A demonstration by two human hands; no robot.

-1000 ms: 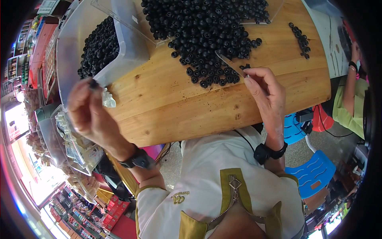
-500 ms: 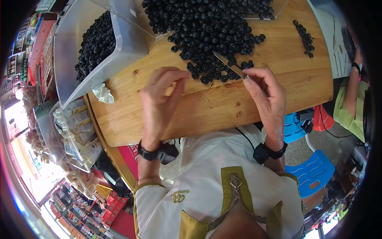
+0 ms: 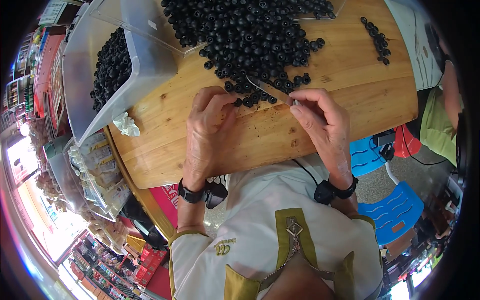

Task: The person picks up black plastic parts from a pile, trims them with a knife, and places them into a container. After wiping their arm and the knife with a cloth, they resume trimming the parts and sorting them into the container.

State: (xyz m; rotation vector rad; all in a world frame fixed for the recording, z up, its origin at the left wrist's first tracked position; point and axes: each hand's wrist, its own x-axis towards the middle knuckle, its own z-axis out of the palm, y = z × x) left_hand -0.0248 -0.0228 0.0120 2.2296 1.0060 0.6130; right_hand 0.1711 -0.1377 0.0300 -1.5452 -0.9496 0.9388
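Observation:
My right hand pinches a small knife between thumb and fingers. Its thin blade points up and left, and its tip lies over the near edge of a pile of small black round parts. These look like hollow caps, some showing an opening. My left hand is curled at the pile's near left edge. Its thumb and forefinger close at a small black round part, which the fingertips partly hide.
A translucent plastic bin of black parts stands at the left, with a crumpled white tissue near it. A short row of black parts lies on the right of the wooden table. Blue chairs and another person's arm are at the right.
My left hand has come down onto a black part at the pile's edge. The knife in my right hand has shifted slightly left, and the whole view has moved a little.

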